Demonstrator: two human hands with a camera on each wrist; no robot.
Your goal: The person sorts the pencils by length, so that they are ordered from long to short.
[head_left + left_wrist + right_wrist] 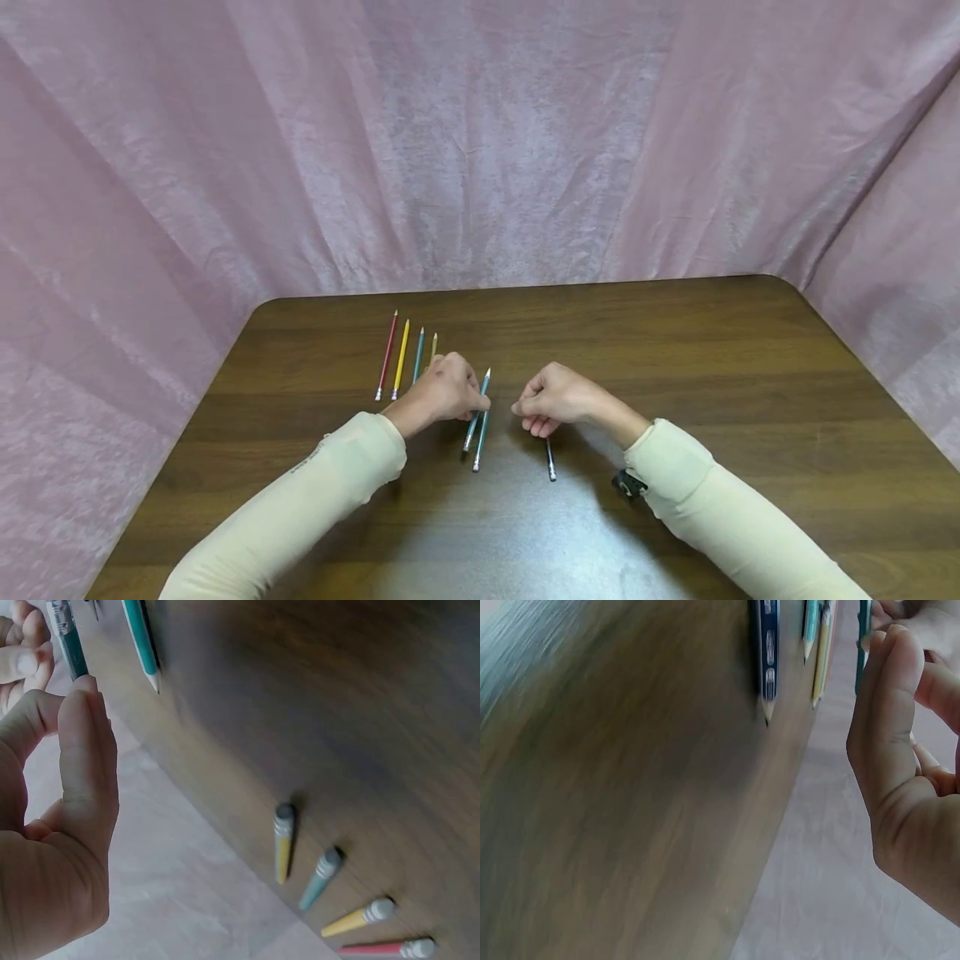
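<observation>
My left hand (452,390) pinches a teal pencil (70,645) between thumb and forefinger, its eraser end sticking out past the fingertips. Close beside it a second teal pencil (481,446) lies on the table. Just across a small gap is my right hand (557,400), its fingers curled and thumb near the forefinger; nothing shows in its grasp. Below that hand lies a dark blue pencil (768,660), mostly hidden by it in the head view. Left of my left hand lie a red pencil (386,358), a yellow one (401,360), a teal one (418,354) and a dull yellow one (434,343).
The brown wooden table (675,350) has rounded far corners. Pink curtains (510,150) hang behind its far edge and along both sides. Bare wood stretches right of my right hand and toward the near side.
</observation>
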